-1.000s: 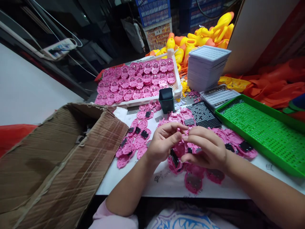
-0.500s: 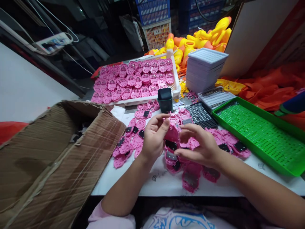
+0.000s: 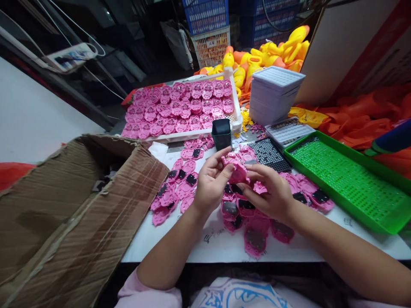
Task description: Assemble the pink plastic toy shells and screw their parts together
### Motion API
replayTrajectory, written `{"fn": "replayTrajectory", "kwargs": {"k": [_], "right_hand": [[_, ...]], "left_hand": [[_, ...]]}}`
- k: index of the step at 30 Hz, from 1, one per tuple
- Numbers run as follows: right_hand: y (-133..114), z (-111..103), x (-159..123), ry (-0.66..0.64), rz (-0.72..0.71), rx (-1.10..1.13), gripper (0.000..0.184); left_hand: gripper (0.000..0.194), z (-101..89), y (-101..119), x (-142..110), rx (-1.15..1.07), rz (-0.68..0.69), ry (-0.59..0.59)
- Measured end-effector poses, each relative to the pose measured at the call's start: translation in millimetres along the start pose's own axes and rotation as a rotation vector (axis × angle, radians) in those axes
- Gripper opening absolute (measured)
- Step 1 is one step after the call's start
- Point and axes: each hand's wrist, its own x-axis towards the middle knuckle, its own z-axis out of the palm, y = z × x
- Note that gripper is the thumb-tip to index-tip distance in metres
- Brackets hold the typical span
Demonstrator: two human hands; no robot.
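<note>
Both hands point(image 3: 209, 184) point(image 3: 272, 191) hold a pink casing point(image 3: 239, 170) near a white crate point(image 3: 236, 125) of pink pieces point(image 3: 185, 109).

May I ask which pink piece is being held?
The pink piece between the left hand and right hand; others lie on the table or in the crate.

Passage is available over bare bench point(image 3: 208, 250) between the left forearm point(image 3: 170, 250) and the nearest pink casing point(image 3: 255, 239). The cardboard box point(image 3: 135, 184) bars the left, the green perforated tray point(image 3: 390, 226) the right; ahead, the dark cup point(image 3: 221, 133) stands before the white crate's point(image 3: 237, 119) near corner.
</note>
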Motion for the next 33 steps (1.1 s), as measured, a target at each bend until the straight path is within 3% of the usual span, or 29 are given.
{"fn": "replayTrajectory", "kwargs": {"k": [6, 9, 12, 15, 22, 25, 28, 33], "right_hand": [[-7.0, -3.0, 2.7, -0.035, -0.071, -0.015, 0.047], [-5.6, -10.2, 8.0, 0.000, 0.031, 0.128, 0.043], [-0.7, -17.7, 13.8, 0.085, 0.181, 0.238, 0.035], [1.3, -20.3, 16.8, 0.086, 0.248, 0.225, 0.029], [-0.4, -24.5, 21.2, 0.027, 0.238, 0.068, 0.026], [4.4, -27.1, 24.1, -0.083, 0.074, -0.149, 0.033], [9.3, -25.5, 23.6, -0.217, -0.170, -0.342, 0.020], [13.1, -23.5, 21.3, -0.305, -0.227, -0.387, 0.011]], "left_hand": [[0.039, 5.7, 10.4, -4.7, -0.082, -0.048, 0.024], [0.033, -3.3, 18.2, 5.1, -0.062, -0.044, 0.072], [0.027, -20.7, 19.0, 23.0, 0.012, 0.049, 0.197], [0.029, -34.4, 13.3, 37.2, 0.044, 0.096, 0.266], [0.047, -33.3, 11.4, 35.5, 0.065, -0.059, 0.173], [0.052, -28.1, 15.2, 30.5, 0.039, -0.131, 0.120], [0.051, -24.4, 16.9, 27.6, 0.019, -0.205, 0.099], [0.062, -21.7, 15.6, 24.2, 0.055, -0.258, 0.018]]}}
